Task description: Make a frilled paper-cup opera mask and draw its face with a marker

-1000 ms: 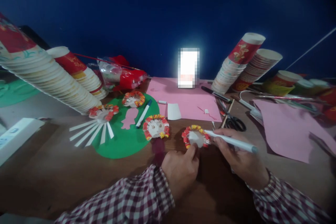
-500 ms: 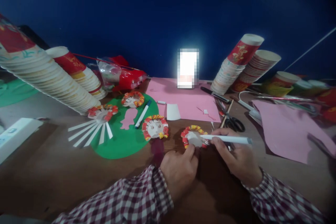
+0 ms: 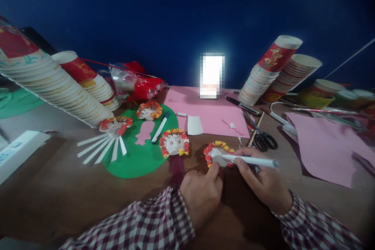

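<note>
My left hand is closed at the lower edge of a round paper-cup craft, its fingertips pressing the pale centre against the table. Folded red and yellow strips ring that centre. In my right hand is a white marker, held between thumb and fingers like a pen. The marker's tip points left and meets the craft's pale centre or hovers just over it. To the left lies a similar lion-like face with two drawn eyes and a folded ring.
A green sheet bears a pink cutout and a capped marker. Tall cup stacks lean at left, more at right. Black-handled scissors lie beyond my right hand. A lit phone stands on pink paper.
The marker's tip has shifted slightly left and down over the craft, and its rear end sits a little lower. My left hand stays on the craft. The view has shifted slightly.
</note>
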The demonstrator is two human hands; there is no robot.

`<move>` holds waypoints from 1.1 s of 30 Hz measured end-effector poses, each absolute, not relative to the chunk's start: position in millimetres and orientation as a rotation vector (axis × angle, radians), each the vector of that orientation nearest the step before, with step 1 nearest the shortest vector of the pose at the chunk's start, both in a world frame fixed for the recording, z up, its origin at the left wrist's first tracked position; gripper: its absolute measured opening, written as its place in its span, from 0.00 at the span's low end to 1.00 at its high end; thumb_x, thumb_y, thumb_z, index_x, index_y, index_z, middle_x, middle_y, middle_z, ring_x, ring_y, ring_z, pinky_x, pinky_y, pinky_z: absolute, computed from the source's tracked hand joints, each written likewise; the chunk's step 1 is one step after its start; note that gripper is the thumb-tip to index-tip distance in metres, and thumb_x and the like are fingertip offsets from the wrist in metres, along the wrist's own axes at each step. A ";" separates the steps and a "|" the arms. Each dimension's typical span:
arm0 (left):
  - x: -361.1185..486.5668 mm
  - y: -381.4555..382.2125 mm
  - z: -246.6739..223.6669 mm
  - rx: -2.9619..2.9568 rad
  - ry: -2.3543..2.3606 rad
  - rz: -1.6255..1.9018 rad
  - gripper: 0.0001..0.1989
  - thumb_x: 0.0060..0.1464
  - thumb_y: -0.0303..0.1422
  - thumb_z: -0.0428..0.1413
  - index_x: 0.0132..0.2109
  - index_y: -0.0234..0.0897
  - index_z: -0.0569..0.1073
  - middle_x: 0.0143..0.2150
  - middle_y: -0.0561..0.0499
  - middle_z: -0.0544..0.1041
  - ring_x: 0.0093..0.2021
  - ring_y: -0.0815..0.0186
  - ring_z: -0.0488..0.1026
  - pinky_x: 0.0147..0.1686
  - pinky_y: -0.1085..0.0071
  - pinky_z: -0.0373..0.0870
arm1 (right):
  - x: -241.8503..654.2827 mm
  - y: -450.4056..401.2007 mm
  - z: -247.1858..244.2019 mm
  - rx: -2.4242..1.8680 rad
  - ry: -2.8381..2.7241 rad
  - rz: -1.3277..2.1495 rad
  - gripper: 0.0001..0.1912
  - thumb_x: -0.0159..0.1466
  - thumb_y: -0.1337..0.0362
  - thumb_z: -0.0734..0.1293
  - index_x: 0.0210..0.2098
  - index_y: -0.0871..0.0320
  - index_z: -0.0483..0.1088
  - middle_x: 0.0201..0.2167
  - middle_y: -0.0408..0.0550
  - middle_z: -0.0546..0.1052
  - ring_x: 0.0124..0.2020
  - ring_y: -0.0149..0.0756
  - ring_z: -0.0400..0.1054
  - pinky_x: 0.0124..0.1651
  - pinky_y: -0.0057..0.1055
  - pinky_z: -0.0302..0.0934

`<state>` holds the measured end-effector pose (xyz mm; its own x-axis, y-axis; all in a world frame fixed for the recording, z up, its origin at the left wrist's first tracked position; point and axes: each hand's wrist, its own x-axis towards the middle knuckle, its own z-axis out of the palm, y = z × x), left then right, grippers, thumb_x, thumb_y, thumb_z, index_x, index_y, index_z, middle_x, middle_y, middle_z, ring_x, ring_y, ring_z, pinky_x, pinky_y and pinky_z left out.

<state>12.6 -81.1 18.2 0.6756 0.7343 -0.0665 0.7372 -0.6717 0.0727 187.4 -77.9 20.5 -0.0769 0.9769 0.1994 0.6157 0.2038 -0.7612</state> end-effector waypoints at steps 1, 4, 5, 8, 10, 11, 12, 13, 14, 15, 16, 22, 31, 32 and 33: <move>12.7 -81.0 18.5 2.769 1.235 -0.038 0.17 0.58 0.28 0.37 0.50 0.36 0.65 0.43 0.43 0.69 0.24 0.69 0.69 0.21 0.70 0.67 | 187.1 -78.2 20.2 -1.497 -1.781 0.662 0.07 0.61 0.61 0.60 0.37 0.56 0.64 0.30 0.45 0.73 0.31 0.34 0.68 0.32 0.27 0.62; 13.0 -80.6 19.2 2.709 1.278 -0.030 0.17 0.58 0.28 0.37 0.49 0.35 0.66 0.42 0.42 0.69 0.25 0.69 0.70 0.22 0.71 0.67 | 186.8 -78.5 19.4 -1.500 -1.783 0.670 0.07 0.60 0.62 0.60 0.38 0.56 0.64 0.30 0.45 0.73 0.31 0.34 0.68 0.32 0.26 0.63; 13.0 -80.5 19.3 2.708 1.277 -0.039 0.17 0.58 0.28 0.37 0.48 0.35 0.66 0.42 0.42 0.69 0.25 0.69 0.70 0.22 0.71 0.67 | 186.7 -78.3 19.2 -1.496 -1.786 0.666 0.07 0.60 0.62 0.60 0.38 0.56 0.64 0.30 0.45 0.73 0.30 0.34 0.68 0.31 0.26 0.62; 13.2 -80.3 19.0 2.745 1.254 -0.086 0.17 0.58 0.28 0.37 0.49 0.35 0.65 0.43 0.43 0.70 0.24 0.68 0.70 0.21 0.70 0.67 | 186.8 -77.2 19.1 -1.476 -1.802 0.657 0.06 0.61 0.62 0.60 0.37 0.55 0.64 0.30 0.45 0.72 0.30 0.33 0.67 0.32 0.27 0.62; 13.2 -80.5 18.3 2.754 1.266 -0.120 0.18 0.58 0.28 0.36 0.51 0.36 0.65 0.42 0.43 0.70 0.24 0.66 0.70 0.21 0.68 0.68 | 187.0 -76.5 19.5 -1.475 -1.809 0.663 0.06 0.61 0.62 0.60 0.36 0.56 0.64 0.29 0.44 0.72 0.30 0.34 0.67 0.33 0.27 0.62; 13.1 -80.6 17.8 2.756 1.275 -0.127 0.18 0.58 0.27 0.36 0.51 0.36 0.65 0.42 0.44 0.70 0.24 0.66 0.70 0.20 0.67 0.68 | 187.1 -76.2 19.8 -1.479 -1.811 0.664 0.06 0.61 0.62 0.60 0.36 0.56 0.64 0.29 0.44 0.72 0.30 0.34 0.67 0.33 0.27 0.62; 12.9 -80.7 17.4 2.762 1.277 -0.126 0.18 0.58 0.28 0.36 0.50 0.36 0.65 0.41 0.44 0.71 0.23 0.66 0.70 0.20 0.67 0.68 | 187.1 -76.1 20.1 -1.487 -1.813 0.665 0.06 0.61 0.62 0.59 0.36 0.56 0.64 0.29 0.44 0.72 0.30 0.34 0.67 0.33 0.27 0.61; 12.6 -80.8 17.0 2.773 1.275 -0.120 0.18 0.58 0.28 0.36 0.50 0.36 0.65 0.42 0.45 0.70 0.23 0.66 0.70 0.20 0.67 0.67 | 187.1 -76.1 20.4 -1.492 -1.817 0.664 0.06 0.61 0.61 0.59 0.35 0.56 0.64 0.29 0.44 0.72 0.30 0.33 0.67 0.33 0.27 0.61; 12.3 -80.8 16.8 2.788 1.267 -0.105 0.18 0.58 0.28 0.36 0.49 0.36 0.65 0.42 0.45 0.70 0.23 0.66 0.69 0.19 0.67 0.67 | 187.2 -76.2 20.6 -1.497 -1.819 0.663 0.06 0.61 0.61 0.59 0.35 0.55 0.64 0.29 0.44 0.72 0.30 0.33 0.67 0.33 0.27 0.61; 11.9 -80.8 16.8 2.807 1.253 -0.086 0.17 0.58 0.28 0.36 0.48 0.36 0.66 0.43 0.46 0.70 0.23 0.66 0.69 0.19 0.67 0.67 | 187.2 -76.3 20.7 -1.502 -1.821 0.664 0.06 0.61 0.61 0.59 0.35 0.55 0.64 0.28 0.44 0.72 0.29 0.33 0.67 0.32 0.27 0.61; 11.6 -80.7 17.0 2.822 1.241 -0.070 0.17 0.58 0.27 0.37 0.48 0.36 0.66 0.43 0.46 0.69 0.23 0.67 0.69 0.19 0.67 0.66 | 187.2 -76.6 20.7 -1.510 -1.821 0.667 0.06 0.61 0.61 0.59 0.35 0.55 0.64 0.28 0.44 0.72 0.29 0.33 0.67 0.32 0.27 0.61; 11.7 -80.6 18.0 2.826 1.233 -0.072 0.15 0.58 0.27 0.38 0.44 0.35 0.68 0.43 0.46 0.69 0.23 0.68 0.69 0.19 0.69 0.65 | 187.5 -77.5 20.1 -1.531 -1.811 0.684 0.06 0.61 0.60 0.60 0.35 0.55 0.64 0.27 0.43 0.73 0.28 0.32 0.67 0.30 0.26 0.60; 11.8 -80.9 18.8 2.798 1.248 -0.074 0.14 0.58 0.28 0.38 0.42 0.35 0.67 0.43 0.47 0.69 0.23 0.69 0.69 0.19 0.70 0.65 | 187.0 -77.0 20.5 -1.516 -1.819 0.673 0.06 0.61 0.60 0.60 0.35 0.55 0.64 0.28 0.42 0.72 0.29 0.32 0.66 0.32 0.25 0.59; 11.8 -80.4 20.4 2.787 1.252 -0.087 0.14 0.58 0.28 0.37 0.43 0.36 0.66 0.43 0.47 0.69 0.23 0.69 0.69 0.19 0.70 0.65 | 187.0 -77.1 20.6 -1.517 -1.820 0.677 0.06 0.61 0.60 0.60 0.35 0.55 0.64 0.28 0.42 0.72 0.28 0.32 0.66 0.32 0.26 0.59; 11.7 -80.1 21.6 2.781 1.251 -0.094 0.15 0.58 0.28 0.37 0.45 0.36 0.66 0.43 0.47 0.69 0.23 0.69 0.69 0.19 0.70 0.65 | 187.0 -77.3 20.8 -1.519 -1.819 0.681 0.06 0.61 0.60 0.60 0.35 0.55 0.64 0.27 0.42 0.72 0.28 0.31 0.66 0.32 0.26 0.59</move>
